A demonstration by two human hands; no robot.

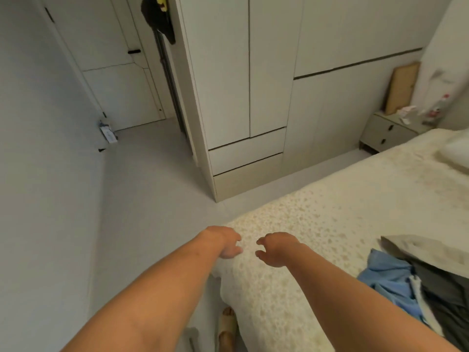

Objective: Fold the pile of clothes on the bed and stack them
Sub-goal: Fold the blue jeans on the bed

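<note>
A pile of clothes lies at the lower right of the bed: a blue garment, a dark grey garment and a beige piece on top. Both my arms reach forward over the bed's near corner, well left of the pile. My left hand hovers at the corner with fingers loosely curled and holds nothing. My right hand is just beside it, fingers also loosely curled, empty.
White wardrobe stands across a strip of floor from the bed. A small bedside cabinet sits at the far right, a pillow at the bed's head. My sandalled foot is by the bed's edge. A door is at the back left.
</note>
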